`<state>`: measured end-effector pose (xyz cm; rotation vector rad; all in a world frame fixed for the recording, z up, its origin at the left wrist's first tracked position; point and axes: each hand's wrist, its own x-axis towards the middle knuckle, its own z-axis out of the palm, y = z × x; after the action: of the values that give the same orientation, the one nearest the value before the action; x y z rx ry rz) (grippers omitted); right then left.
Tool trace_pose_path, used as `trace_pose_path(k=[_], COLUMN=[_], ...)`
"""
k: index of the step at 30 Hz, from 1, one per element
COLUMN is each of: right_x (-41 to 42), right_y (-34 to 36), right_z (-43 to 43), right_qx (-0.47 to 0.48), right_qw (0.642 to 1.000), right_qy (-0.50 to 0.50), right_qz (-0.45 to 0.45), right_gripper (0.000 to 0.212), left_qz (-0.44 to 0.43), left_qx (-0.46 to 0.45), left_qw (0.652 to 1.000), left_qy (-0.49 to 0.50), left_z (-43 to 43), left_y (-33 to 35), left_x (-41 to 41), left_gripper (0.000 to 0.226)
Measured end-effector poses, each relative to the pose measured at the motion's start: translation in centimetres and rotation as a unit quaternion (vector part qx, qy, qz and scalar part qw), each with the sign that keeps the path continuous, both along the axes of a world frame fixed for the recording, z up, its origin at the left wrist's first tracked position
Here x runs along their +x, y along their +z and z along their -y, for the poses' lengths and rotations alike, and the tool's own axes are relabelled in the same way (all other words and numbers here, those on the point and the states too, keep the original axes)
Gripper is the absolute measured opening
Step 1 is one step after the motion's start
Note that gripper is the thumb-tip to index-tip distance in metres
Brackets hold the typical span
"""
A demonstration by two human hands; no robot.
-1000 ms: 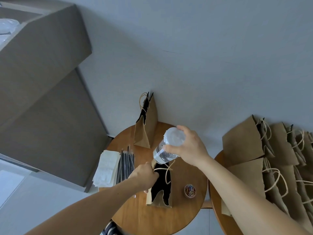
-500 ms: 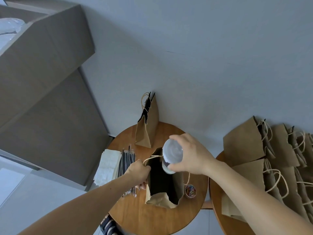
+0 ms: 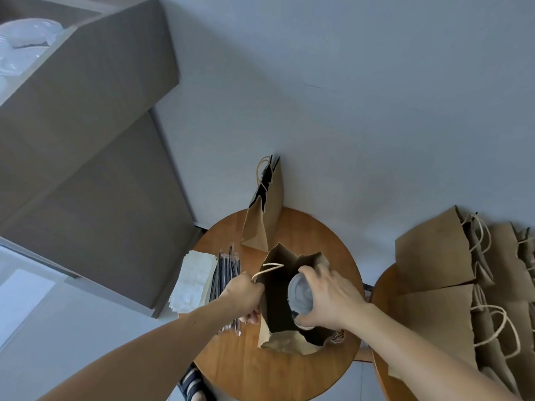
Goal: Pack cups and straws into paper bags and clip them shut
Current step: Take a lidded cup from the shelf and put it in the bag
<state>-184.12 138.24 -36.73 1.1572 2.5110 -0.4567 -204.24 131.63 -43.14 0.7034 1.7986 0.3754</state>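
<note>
An open brown paper bag (image 3: 282, 341) stands in the middle of the round wooden table (image 3: 260, 374). My left hand (image 3: 244, 293) grips the bag's left rim beside its twine handle. My right hand (image 3: 330, 296) grips a clear plastic cup (image 3: 300, 296) by its lid, and the cup sits partly down inside the bag's mouth. A row of black wrapped straws (image 3: 227, 270) lies on the table just left of the bag. A small dish of coloured clips (image 3: 337, 337) peeks out behind the bag's right side.
A second upright paper bag (image 3: 265, 215) stands at the table's far edge. White paper sleeves (image 3: 194, 280) are stacked left of the straws. Several flat paper bags (image 3: 451, 285) are piled on another round table at the right. A tall brown cabinet (image 3: 86, 157) stands at the left.
The right hand has lowered the cup from above the bag into its mouth. The left hand has pulled the rim outward, and the bag now gapes wider.
</note>
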Motion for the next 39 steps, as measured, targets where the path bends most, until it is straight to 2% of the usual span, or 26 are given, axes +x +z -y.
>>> trace_pose_path(k=[5,8,13,22,26,31,36,39], right_x=[-3.0,-4.4,-5.6,-5.3,-5.0,-5.1,-5.4,-4.2], right_y=[-3.1,-5.9,-10.8,-15.3,-15.6,-13.4,-6.4,-1.3], right_z=[0.6,-0.2,-0.4,-0.1,0.0,0.4,-0.1,-1.2], right_qx=[0.054,-0.004,-0.055,-0.043,-0.042,-0.050,-0.064,-0.045], right_qw=[0.988,0.987,0.982,0.985,0.987,0.986,0.994,0.999], right_qy=[0.075,0.012,-0.030,-0.040,-0.034,-0.034,-0.036,-0.012], right_qz=[0.120,0.162,0.176,0.164,0.150,0.158,0.086,0.029], right_gripper=[0.095,0.095,0.082,0.070,0.072,0.078,0.050,0.030], left_qz=[-0.002,-0.006,-0.021,-0.018,-0.025,-0.035,-0.047,-0.047], left_qx=[0.016,0.020,0.024,0.023,0.033,0.039,0.042,0.043], left_qw=[0.999,0.998,0.996,0.994,0.994,0.992,0.990,0.988], left_qy=[-0.046,-0.060,-0.084,-0.104,-0.102,-0.111,-0.130,-0.142], left_z=[-0.4,-0.5,-0.2,-0.9,-1.1,-1.0,-1.0,-0.7], left_y=[0.4,0.7,1.4,1.4,1.2,1.2,1.8,2.7], left_x=[0.4,0.8,0.9,0.6,0.8,0.9,0.6,0.4], left_gripper=[0.014,0.015,0.013,0.019,0.016,0.015,0.016,0.028])
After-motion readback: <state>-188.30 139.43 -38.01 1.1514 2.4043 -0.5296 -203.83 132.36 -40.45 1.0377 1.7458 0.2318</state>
